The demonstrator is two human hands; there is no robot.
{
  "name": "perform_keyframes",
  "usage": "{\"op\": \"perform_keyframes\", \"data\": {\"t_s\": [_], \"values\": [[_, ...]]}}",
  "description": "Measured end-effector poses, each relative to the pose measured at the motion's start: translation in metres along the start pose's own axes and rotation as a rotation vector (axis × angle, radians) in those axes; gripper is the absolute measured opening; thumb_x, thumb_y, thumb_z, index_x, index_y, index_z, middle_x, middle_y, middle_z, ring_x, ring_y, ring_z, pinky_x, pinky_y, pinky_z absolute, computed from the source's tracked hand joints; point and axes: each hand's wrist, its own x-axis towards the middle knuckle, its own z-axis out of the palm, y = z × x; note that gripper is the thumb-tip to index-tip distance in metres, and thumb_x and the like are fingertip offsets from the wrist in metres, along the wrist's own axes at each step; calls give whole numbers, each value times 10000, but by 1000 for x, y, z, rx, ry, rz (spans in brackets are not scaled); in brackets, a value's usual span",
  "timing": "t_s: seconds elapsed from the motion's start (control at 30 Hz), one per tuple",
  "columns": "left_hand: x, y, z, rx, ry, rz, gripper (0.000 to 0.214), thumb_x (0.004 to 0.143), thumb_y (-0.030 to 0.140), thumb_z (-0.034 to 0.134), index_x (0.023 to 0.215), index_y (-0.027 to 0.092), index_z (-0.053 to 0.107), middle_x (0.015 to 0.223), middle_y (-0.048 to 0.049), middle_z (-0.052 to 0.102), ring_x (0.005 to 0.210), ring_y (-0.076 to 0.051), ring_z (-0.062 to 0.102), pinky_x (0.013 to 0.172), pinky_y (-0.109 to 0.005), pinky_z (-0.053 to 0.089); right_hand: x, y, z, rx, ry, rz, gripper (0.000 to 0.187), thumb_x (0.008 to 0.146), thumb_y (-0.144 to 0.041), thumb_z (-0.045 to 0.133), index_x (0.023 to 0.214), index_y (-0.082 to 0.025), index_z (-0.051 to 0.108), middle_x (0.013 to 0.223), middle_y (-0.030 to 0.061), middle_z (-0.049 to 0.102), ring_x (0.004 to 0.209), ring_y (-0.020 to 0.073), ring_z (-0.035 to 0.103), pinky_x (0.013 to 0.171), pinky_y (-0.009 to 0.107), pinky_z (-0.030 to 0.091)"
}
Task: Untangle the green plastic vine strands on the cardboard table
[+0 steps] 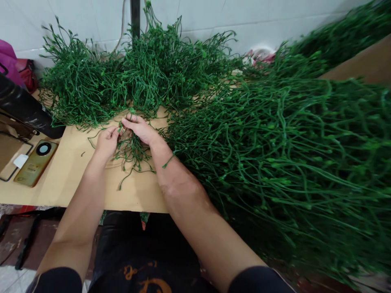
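I hold a small bunch of green stems over the bare part of a tan table, with a large pile of similar stems on my right and a back heap behind it. My right hand grips the bunch near its gathered end; my left hand is closed in a fingertip pinch at the same spot, though which strand it has is too small to tell. The likeliest trouble is tangling: the pile crowds my right forearm, and a stray stem lies across the skin, so a sideways pull could drag strands into the bunch. A slack pinch could also let a thin stem slip free and scatter the rest. The bunch's long axis runs roughly from my fingers back toward me, its gathered end away from my body and its loose, bud-like tips fanning toward the table's near edge; whether all of them touch the surface, I cannot tell.
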Motion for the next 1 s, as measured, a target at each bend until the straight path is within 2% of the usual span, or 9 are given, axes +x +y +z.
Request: {"op": "perform_keyframes", "data": {"t_s": [0.13, 0.23, 0.37, 0.47, 0.63, 0.77, 0.83, 0.93, 1.0], "values": [[-2, -2, -1, 61, -56, 13, 216, 803, 209, 466, 589, 180, 470, 521, 30, 396, 534, -110, 363, 551, -244, 297, 1, -2, 8, -4, 89, -37, 383, 805, -235, 635, 583, -177, 329, 522, -90, 301, 509, 29, 295, 541, 181, 299], [-6, 0, -6, 161, -100, 42, 213, 811, 231, 437, 605, 188, 465, 506, 32, 384, 541, -120, 381, 571, -252, 302, 3, -3, 15, -65, 156, -51, 381, 821, -96, 569, 541, -164, 320, 515, -86, 286, 537, 32, 299, 596, 185, 290], [-11, 6, -14, 296, -124, 146, 206, 796, 243, 430, 598, 187, 452, 553, 20, 426, 585, -128, 408, 616, -262, 319, 5, -4, 21, -131, 168, -29, 343, 824, -42, 521, 537, -154, 370, 507, -86, 266, 534, 42, 300, 607, 197, 277], [-15, 12, -17, 348, -138, 167, 211, 791, 247, 421, 588, 191, 431, 563, 14, 425, 595, -133, 409, 619, -268, 321, 5, -3, 24, -126, 179, -37, 310, 813, -25, 513, 554, -148, 395, 517, -87, 270, 542, 44, 297, 607, 196, 268], [-22, 21, -15, 331, -143, 138, 239, 801, 261, 417, 573, 191, 422, 533, 22, 383, 557, -124, 372, 584, -260, 308, 6, -2, 23, -128, 229, -37, 309, 817, -60, 530, 561, -150, 383, 524, -85, 289, 555, 41, 288, 593, 190, 263], [-18, 15, -13, 213, -136, 56, 253, 826, 301, 414, 609, 185, 475, 532, 26, 405, 538, -116, 378, 568, -243, 327, 5, -1, 13, -119, 274, -90, 355, 840, -128, 530, 544, -166, 339, 520, -79, 251, 549, 45, 261, 578, 191, 260], [-13, 9, -13, 141, -77, 31, 227, 813, 321, 449, 652, 177, 520, 572, 19, 458, 568, -115, 416, 583, -233, 351, 4, -1, 7, -89, 245, -105, 343, 852, -188, 532, 559, -171, 354, 533, -76, 280, 553, 48, 275, 581, 191, 274], [-6, 4, -14, 40, 81, 34, 165, 767, 320, 534, 716, 166, 565, 640, 15, 516, 624, -109, 448, 617, -218, 377, 1, -1, 5, -52, 172, -74, 323, 840, -325, 568, 603, -174, 410, 560, -72, 341, 561, 52, 316, 575, 195, 298], [-5, 4, -14, -4, 121, 8, 149, 755, 306, 563, 729, 161, 581, 635, 18, 524, 615, -103, 441, 608, -214, 380, -2, -2, 7, -47, 112, -48, 330, 805, -393, 607, 627, -169, 444, 573, -70, 380, 573, 52, 344, 579, 196, 314]]}}
